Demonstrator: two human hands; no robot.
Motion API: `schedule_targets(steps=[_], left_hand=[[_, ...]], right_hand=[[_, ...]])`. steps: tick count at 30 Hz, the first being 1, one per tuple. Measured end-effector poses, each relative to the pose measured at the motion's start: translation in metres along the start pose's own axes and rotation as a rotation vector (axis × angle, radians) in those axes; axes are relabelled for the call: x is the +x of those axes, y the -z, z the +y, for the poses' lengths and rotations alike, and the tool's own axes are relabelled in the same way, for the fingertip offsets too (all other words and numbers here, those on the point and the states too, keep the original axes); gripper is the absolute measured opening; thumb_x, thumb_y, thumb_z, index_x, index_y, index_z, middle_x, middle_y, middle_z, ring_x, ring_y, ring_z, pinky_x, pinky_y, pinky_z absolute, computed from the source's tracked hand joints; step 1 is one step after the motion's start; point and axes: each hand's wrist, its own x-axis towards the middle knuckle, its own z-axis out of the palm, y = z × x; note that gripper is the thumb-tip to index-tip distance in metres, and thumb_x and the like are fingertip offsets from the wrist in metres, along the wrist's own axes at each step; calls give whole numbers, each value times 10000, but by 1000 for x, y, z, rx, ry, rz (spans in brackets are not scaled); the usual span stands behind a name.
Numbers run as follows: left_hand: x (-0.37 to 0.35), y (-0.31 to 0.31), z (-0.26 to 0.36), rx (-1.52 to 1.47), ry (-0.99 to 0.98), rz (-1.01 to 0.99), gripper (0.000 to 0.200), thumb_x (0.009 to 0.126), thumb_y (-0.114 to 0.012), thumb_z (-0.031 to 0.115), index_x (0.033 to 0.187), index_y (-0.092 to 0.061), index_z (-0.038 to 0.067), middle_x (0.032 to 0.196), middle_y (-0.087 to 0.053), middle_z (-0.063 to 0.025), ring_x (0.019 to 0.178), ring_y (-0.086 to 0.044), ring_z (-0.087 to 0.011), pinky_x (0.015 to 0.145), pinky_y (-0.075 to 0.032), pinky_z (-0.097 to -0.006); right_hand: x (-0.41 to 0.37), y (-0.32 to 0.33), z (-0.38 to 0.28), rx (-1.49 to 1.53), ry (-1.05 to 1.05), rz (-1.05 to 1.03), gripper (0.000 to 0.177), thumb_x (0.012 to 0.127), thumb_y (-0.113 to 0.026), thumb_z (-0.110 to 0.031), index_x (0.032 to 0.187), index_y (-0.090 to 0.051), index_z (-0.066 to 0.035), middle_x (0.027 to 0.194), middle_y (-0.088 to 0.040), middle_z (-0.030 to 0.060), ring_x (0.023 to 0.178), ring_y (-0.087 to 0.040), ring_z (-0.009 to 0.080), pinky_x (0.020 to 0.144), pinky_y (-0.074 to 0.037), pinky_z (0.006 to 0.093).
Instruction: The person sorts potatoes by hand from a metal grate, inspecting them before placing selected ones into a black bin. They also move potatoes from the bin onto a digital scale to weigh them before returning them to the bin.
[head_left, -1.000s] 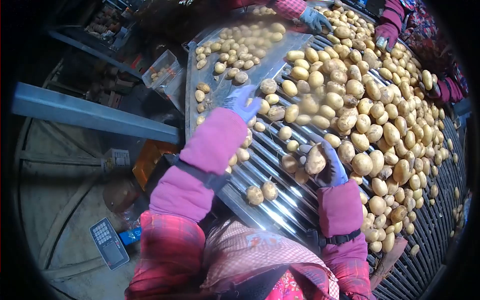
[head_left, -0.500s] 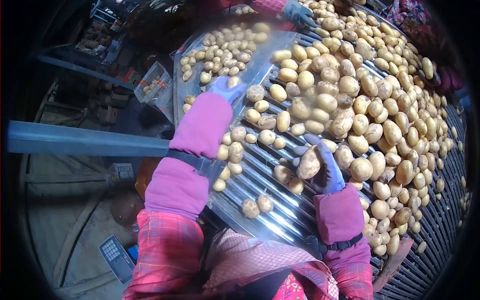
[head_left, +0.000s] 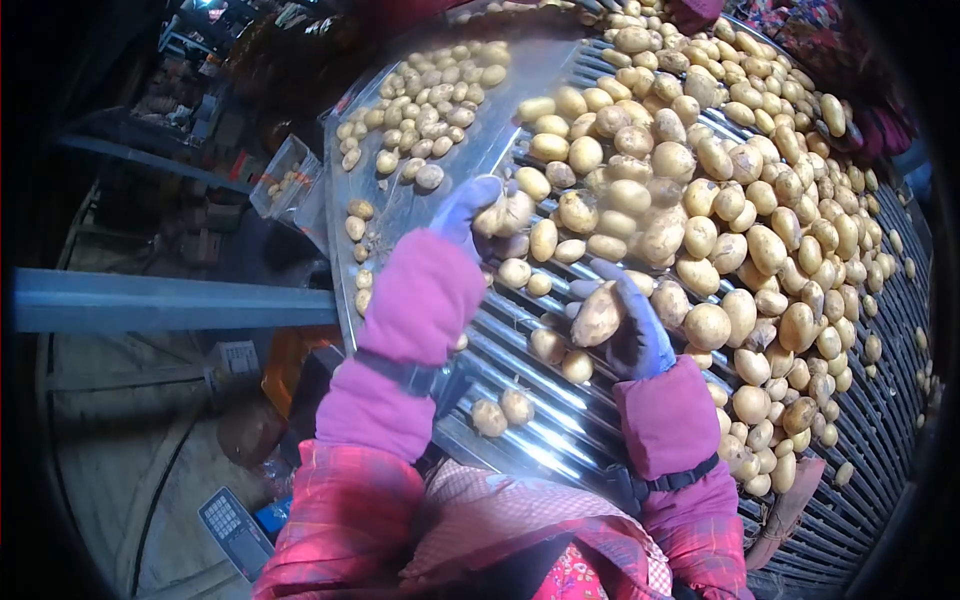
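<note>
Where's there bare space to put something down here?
Bare metal plate shows between the cluster of small potatoes and the bars. Some bars lie bare between the left sleeve and the pair of potatoes near the apron. The potato heap right of the right hand is crowded.

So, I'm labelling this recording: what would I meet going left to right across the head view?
Clear plastic box, potatoes along the metal plate's left edge, left hand, right hand, reddish board at lower right.

Right hand seemingly cupped.
</note>
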Motion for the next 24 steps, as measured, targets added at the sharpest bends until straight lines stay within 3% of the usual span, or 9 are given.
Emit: schedule_targets(steps=[2,6,9,12,13,16,18,20,24], left_hand=[[-14,8,-10,-391,23,-405,483,837,-541,396,1125,-576,11,1037,-646,-154,895,-656,-292,760,-569,-403],[-46,20,-55,-795,155,-354,645,844,-505,514,1269,-508,29,1288,-514,-231,1121,-545,-420,858,-468,-624],[-87,12,-66,-768,265,-187,669,890,-414,585,1278,-507,48,1315,-496,-221,1139,-515,-449,906,-435,-615],[-92,28,-95,-1286,529,-487,707,918,-300,611,1400,-368,97,1400,-400,-240,1217,-442,-457,927,-419,-605],[-106,23,-97,-786,292,-403,691,920,-310,592,1435,-316,131,1418,-397,-210,1262,-416,-402,955,-403,-584],[-112,19,-102,-632,76,-410,719,898,-392,570,1430,-319,92,1398,-443,-129,1277,-429,-299,1017,-386,-502],[-116,29,-104,-727,3,-402,737,888,-410,574,1427,-319,80,1389,-450,-129,1276,-430,-298,1035,-369,-489],[-126,39,-102,-828,-59,-386,756,879,-428,578,1425,-318,67,1379,-456,-129,1275,-431,-297,1054,-352,-477],[-141,65,-92,-709,-232,-591,649,849,-473,545,1335,-441,116,1344,-484,-95,1239,-464,-248,1066,-298,-440]], right_hand=[[6,11,7,94,12,13,530,954,-506,-342,1380,-378,-55,1233,-547,199,1059,-586,314,899,-504,472],[7,4,3,97,114,-38,579,933,-550,-330,1408,-344,-70,1351,-465,174,1185,-510,314,976,-451,480],[10,9,4,36,197,6,550,938,-551,-288,1401,-349,-71,1362,-448,176,1212,-487,313,1020,-415,477],[16,-4,14,9,283,26,543,947,-547,-276,1401,-334,-68,1356,-443,174,1205,-486,313,1027,-401,497],[17,-14,23,-47,278,-2,553,946,-547,-285,1405,-330,-65,1361,-440,174,1207,-484,301,1028,-400,479],[16,-24,48,-632,244,-100,561,968,-496,-320,1424,-316,-49,1377,-438,156,1238,-443,231,1050,-355,354],[-3,-49,53,-720,180,-79,547,973,-479,-336,1417,-336,-49,1365,-447,139,1251,-432,217,1063,-337,345],[-2,-44,66,-1133,493,-320,528,980,-470,-349,1408,-356,-61,1372,-441,118,1258,-424,214,1056,-343,344],[-16,-61,58,-1076,265,-291,471,991,-440,-354,1351,-451,-52,1343,-482,96,1251,-431,195,1052,-331,328]])
